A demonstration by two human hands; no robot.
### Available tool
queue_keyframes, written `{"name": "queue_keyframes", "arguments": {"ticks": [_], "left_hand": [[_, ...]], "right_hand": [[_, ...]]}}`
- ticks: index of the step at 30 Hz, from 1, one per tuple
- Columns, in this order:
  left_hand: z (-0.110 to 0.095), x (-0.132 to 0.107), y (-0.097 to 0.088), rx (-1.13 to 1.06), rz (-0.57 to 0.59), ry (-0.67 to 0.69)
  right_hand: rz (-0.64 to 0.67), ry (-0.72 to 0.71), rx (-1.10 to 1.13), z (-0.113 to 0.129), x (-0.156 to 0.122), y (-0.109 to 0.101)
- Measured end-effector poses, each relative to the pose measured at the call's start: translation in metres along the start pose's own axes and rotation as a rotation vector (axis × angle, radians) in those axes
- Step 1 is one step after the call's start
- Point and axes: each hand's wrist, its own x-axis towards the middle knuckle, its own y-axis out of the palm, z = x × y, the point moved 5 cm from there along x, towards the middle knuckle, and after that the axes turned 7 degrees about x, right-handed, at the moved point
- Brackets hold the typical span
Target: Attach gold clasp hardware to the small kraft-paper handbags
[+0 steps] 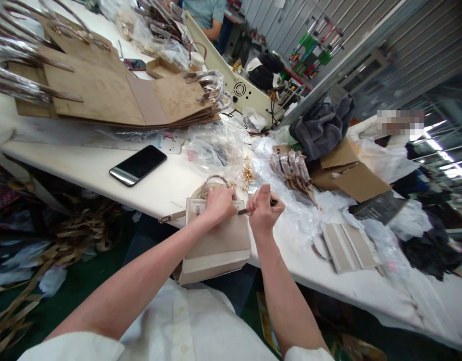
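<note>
A small beige handbag [219, 245] rests against the near edge of the white table [95, 168] and hangs over it. My left hand [217, 203] is closed on the bag's top, by its curved handle [211, 181]. My right hand [264, 209] is a fist round a thin dark-handled tool [253, 208], whose metal tip points left at the bag's top beside my left hand. A narrow strap end [172, 216] sticks out to the bag's left.
A black phone [138, 164] lies left of the bag. Stacked brown bags [114, 90] fill the back left. Clear plastic wrap [223, 145], gold fittings [248, 174], wrapped handles [293, 168], beige panels [347, 245] and cardboard [351, 173] crowd the right. Another person's torso [204, 12] is at the top.
</note>
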Motion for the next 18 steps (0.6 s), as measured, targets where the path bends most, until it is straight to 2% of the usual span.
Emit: {"name": "queue_keyframes", "arguments": {"ticks": [8,13,18], "left_hand": [[0.002,0.001,0.003,-0.009,0.013,0.009],[0.005,0.001,0.000,-0.040,0.044,0.045],[0.006,-0.002,0.000,-0.040,0.037,0.041]], "right_hand": [[0.011,0.061,-0.077,-0.011,0.003,0.004],[0.008,0.181,0.094,-0.006,0.031,0.009],[0.003,0.264,0.103,-0.015,0.050,0.022]]}}
